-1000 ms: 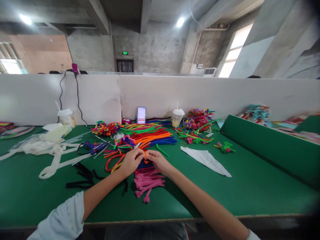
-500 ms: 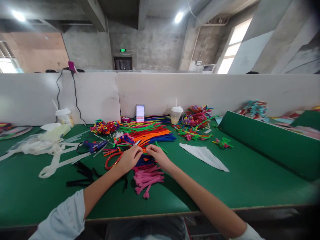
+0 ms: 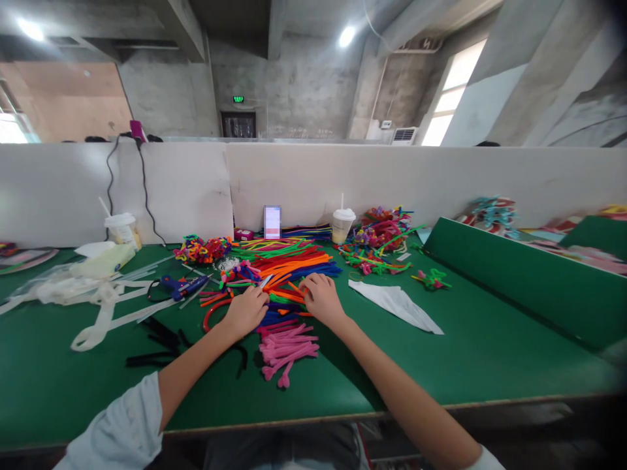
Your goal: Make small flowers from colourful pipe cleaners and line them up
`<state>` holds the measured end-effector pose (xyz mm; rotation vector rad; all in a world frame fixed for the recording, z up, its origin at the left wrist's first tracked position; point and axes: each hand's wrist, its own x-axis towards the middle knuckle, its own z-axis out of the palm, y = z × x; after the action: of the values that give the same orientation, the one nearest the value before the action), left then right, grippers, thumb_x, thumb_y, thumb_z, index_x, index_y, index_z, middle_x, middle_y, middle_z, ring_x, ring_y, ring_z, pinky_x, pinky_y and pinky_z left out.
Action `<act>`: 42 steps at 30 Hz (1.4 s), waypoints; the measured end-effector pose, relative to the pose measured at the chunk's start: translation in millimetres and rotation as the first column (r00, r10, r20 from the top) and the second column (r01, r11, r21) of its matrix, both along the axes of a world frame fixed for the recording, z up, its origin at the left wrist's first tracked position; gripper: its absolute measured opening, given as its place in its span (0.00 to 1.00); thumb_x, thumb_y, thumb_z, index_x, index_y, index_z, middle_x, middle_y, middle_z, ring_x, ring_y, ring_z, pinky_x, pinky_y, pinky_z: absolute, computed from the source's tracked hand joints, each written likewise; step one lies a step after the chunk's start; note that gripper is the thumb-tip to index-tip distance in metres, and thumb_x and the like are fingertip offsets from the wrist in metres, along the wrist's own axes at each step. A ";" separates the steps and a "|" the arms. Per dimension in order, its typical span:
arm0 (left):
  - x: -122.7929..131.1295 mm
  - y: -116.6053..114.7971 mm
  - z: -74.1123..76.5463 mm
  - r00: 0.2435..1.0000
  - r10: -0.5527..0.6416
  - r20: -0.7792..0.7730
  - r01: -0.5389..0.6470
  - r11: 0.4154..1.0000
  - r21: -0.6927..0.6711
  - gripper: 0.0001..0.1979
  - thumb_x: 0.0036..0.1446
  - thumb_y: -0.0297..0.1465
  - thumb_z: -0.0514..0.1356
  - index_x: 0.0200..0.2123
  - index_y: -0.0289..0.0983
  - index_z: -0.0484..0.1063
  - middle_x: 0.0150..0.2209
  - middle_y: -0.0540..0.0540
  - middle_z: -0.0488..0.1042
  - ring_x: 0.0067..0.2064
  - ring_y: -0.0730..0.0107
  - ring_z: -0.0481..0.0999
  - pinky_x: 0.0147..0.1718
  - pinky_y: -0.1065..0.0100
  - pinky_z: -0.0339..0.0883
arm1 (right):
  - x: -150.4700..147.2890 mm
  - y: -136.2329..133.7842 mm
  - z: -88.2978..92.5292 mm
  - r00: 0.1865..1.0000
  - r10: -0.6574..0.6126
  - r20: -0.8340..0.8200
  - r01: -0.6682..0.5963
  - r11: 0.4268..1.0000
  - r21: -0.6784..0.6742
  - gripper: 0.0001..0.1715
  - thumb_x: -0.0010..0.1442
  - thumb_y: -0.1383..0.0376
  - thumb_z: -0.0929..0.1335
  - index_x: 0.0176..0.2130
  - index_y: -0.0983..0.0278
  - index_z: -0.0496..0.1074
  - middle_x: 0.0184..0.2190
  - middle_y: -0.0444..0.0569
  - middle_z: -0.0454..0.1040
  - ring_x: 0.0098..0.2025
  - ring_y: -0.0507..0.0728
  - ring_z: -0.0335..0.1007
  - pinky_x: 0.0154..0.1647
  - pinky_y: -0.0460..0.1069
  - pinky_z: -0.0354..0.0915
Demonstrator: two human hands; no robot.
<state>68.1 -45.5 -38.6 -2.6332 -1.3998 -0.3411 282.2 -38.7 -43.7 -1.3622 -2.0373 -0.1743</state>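
A blue hot glue gun (image 3: 182, 286) lies on the green worktable (image 3: 441, 352) near crumpled clear plastic (image 3: 63, 292). A lidded drink cup (image 3: 121, 228) and a second cup (image 3: 342, 225) stand along the white partition (image 3: 372, 176), with a phone (image 3: 272, 222) upright between them. A green exit sign (image 3: 238, 99) shows beyond.

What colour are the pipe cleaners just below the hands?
The pipe cleaners are pink, best in the head view.

The bare left forearm (image 3: 203, 359) and right forearm (image 3: 392, 378) angle inward toward each other. The left hand (image 3: 246, 312) is curled, its fingers (image 3: 262, 297) pointing up and right; the right hand (image 3: 321, 301) arches just beyond those fingertips, its fingers (image 3: 307, 287) bent downward.
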 end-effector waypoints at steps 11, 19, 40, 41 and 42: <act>9.2 -7.0 4.7 0.942 -0.108 0.316 0.102 0.994 0.037 0.07 0.58 0.31 0.50 0.36 0.38 0.67 0.37 0.47 0.71 0.43 0.68 0.67 0.41 0.68 0.63 | -29.6 -20.1 5.1 0.958 0.278 0.068 -0.280 0.960 0.021 0.08 0.59 0.67 0.61 0.34 0.61 0.68 0.33 0.46 0.72 0.40 0.54 0.62 0.51 0.54 0.43; 11.0 -11.7 12.8 0.761 -0.033 0.648 0.167 0.975 -0.146 0.06 0.54 0.31 0.53 0.30 0.35 0.67 0.30 0.48 0.70 0.34 0.69 0.69 0.37 0.69 0.63 | -31.7 -22.2 8.0 0.958 0.241 -0.156 -0.252 0.966 -0.055 0.07 0.57 0.65 0.63 0.29 0.61 0.69 0.29 0.43 0.74 0.39 0.53 0.63 0.46 0.52 0.45; 11.0 -8.1 12.7 0.492 0.437 0.753 0.539 0.525 -0.658 0.18 0.48 0.44 0.56 0.25 0.34 0.61 0.19 0.56 0.57 0.16 0.84 0.48 0.13 0.76 0.39 | -28.7 -11.8 2.4 0.623 0.395 -0.675 -0.702 0.663 -0.259 0.14 0.53 0.58 0.65 0.25 0.65 0.69 0.24 0.45 0.70 0.30 0.52 0.65 0.34 0.47 0.60; 10.8 -7.9 12.9 0.527 0.383 0.759 0.466 0.616 -0.635 0.18 0.51 0.45 0.53 0.25 0.34 0.62 0.19 0.55 0.58 0.17 0.82 0.50 0.13 0.76 0.41 | -28.8 -11.6 3.0 0.611 0.361 -0.705 -0.694 0.673 -0.257 0.13 0.53 0.58 0.64 0.25 0.65 0.68 0.23 0.44 0.69 0.28 0.51 0.64 0.33 0.46 0.60; 10.2 -8.3 13.4 0.589 0.305 0.749 0.386 0.708 -0.592 0.18 0.53 0.44 0.50 0.25 0.34 0.63 0.19 0.54 0.59 0.17 0.81 0.53 0.15 0.76 0.44 | -28.7 -11.3 3.6 0.598 0.326 -0.732 -0.680 0.689 -0.249 0.13 0.54 0.59 0.64 0.24 0.65 0.66 0.22 0.43 0.67 0.27 0.51 0.63 0.31 0.46 0.60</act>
<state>78.3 -53.8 -25.2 -3.3106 -2.0460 -1.4919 253.5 -50.0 -40.2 -0.8145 -1.8063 1.0540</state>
